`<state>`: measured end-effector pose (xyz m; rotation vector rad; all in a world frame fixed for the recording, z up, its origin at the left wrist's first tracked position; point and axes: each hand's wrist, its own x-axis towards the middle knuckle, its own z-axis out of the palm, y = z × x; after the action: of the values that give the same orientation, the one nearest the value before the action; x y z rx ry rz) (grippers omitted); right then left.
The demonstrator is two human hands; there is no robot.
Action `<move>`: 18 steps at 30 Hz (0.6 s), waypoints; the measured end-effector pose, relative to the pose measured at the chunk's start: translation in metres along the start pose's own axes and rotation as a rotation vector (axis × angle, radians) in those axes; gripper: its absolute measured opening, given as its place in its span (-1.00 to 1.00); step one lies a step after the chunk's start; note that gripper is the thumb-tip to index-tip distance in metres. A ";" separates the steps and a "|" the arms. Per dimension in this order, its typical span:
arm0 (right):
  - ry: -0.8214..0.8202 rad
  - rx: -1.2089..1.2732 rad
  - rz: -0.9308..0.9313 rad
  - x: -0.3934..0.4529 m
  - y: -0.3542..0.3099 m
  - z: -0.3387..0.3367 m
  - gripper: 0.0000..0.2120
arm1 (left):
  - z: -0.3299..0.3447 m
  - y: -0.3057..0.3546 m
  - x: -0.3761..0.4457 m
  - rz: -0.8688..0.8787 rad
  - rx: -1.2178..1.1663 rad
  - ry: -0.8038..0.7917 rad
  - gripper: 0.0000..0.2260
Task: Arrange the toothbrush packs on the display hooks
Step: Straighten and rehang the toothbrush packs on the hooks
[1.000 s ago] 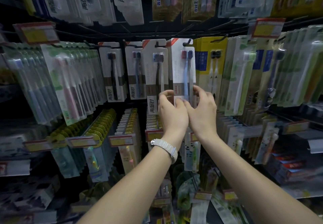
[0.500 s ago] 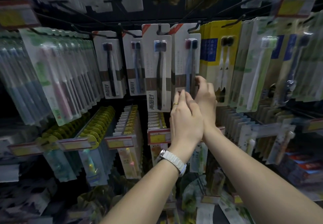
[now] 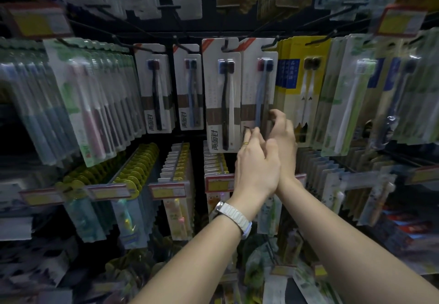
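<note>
At the centre of the display wall, a white toothbrush pack (image 3: 259, 90) hangs from its hook (image 3: 269, 43), the lower edge held by both hands. The right hand (image 3: 282, 135) curls its fingers around the pack's right edge; the left hand (image 3: 257, 161), wearing a ring and a pale watch (image 3: 234, 217), touches the bottom with nearly straight fingers. Just left hangs a matching pack (image 3: 221, 94); just right, a yellow pack (image 3: 306, 85). Below, lower hooks carry price tags (image 3: 217, 184). Risk: a sideways or outward tug could slide the pack off the hook tip, or skew it against its neighbours, leaving the row uneven.
</note>
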<state>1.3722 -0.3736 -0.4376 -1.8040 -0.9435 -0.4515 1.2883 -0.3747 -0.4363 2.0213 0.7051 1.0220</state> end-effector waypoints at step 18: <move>-0.299 0.414 0.097 -0.058 -0.127 0.011 -0.74 | -0.144 -0.033 -0.006 -0.137 -0.010 0.318 -0.77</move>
<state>1.2364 -0.3630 -0.4041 -1.5480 -1.0578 0.0789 1.1595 -0.3070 -0.4078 1.7912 0.9877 1.2757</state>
